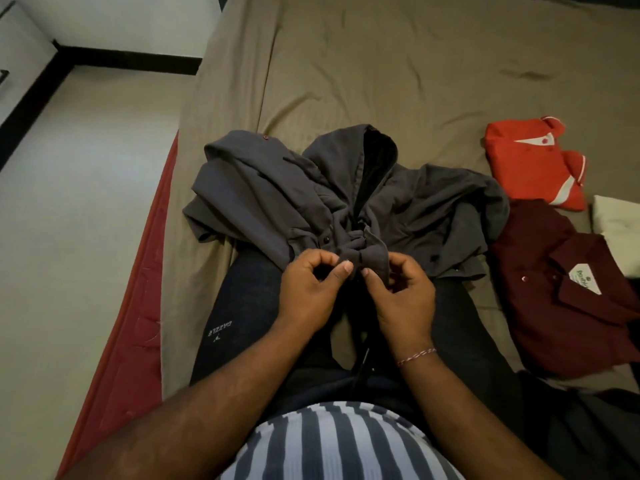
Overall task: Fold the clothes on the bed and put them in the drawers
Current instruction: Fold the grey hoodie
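Observation:
A crumpled dark grey button shirt (263, 188) lies on the bed in front of my knees, its collar end pointing away from me. My left hand (310, 289) and my right hand (401, 289) meet at its near edge, where both pinch the buttoned front strip between thumb and fingers. A folded red shirt (526, 164) with white trim rests on the sheet to the right. Nearer to me on the right lies a folded maroon shirt (561, 306) with a white label at its collar.
The brown sheet of the bed (398, 74) stretches away ahead. A red mattress edge (145, 299) runs along the left, with pale floor (69, 237) beyond it. A white cloth (620, 223) and a dark garment (595, 431) lie at the right edge. My legs rest on the bed.

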A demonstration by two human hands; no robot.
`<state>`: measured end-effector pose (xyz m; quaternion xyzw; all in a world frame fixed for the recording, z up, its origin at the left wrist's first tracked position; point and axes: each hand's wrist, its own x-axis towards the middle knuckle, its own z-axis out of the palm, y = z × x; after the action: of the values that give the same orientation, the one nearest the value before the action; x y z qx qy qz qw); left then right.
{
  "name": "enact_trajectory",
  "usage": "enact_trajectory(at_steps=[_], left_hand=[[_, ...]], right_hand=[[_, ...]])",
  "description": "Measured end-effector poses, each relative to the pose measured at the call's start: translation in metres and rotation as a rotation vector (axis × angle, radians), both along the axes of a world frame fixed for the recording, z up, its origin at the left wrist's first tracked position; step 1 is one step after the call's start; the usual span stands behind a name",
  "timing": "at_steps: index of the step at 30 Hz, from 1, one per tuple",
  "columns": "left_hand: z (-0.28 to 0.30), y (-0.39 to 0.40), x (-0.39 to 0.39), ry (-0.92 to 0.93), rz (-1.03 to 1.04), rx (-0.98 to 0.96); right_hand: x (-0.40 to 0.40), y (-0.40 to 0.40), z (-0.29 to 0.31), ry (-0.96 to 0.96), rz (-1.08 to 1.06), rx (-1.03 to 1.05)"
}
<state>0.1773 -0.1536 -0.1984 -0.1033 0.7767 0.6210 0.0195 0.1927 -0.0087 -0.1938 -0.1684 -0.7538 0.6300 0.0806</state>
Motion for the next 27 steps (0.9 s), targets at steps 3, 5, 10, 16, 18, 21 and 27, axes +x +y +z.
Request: enact_trajectory(at_steps=[3, 5, 10, 16, 18, 21, 27], left_hand=[[0.002, 0.006, 0.002, 0.122, 0.036, -0.215], [0.003, 0.009, 0.005, 0.182, -0.058, -0.250], [0.006, 0.007, 0.007, 0.203, -0.107, -0.223], [0.007, 0.005, 0.006, 0.203, -0.066, -0.202], [0.007, 0.005, 0.006, 0.207, -0.065, -0.203], [0.007, 0.007, 0.008, 0.238, -0.065, -0.208], [0.008, 0.009, 0.012, 0.279, -0.094, -0.243]], right_hand=[[0.003, -0.004, -0.003, 0.041, 0.024, 0.126], [0.004, -0.005, -0.003, 0.055, 0.013, 0.164], [0.002, 0.000, -0.003, -0.012, -0.031, -0.025], [0.003, 0.000, 0.003, 0.006, 0.067, -0.260], [0.003, 0.001, 0.003, -0.019, 0.039, -0.309], [0.004, 0.000, 0.004, -0.033, 0.003, -0.329], [0.004, -0.002, 0.006, -0.018, -0.048, -0.147]])
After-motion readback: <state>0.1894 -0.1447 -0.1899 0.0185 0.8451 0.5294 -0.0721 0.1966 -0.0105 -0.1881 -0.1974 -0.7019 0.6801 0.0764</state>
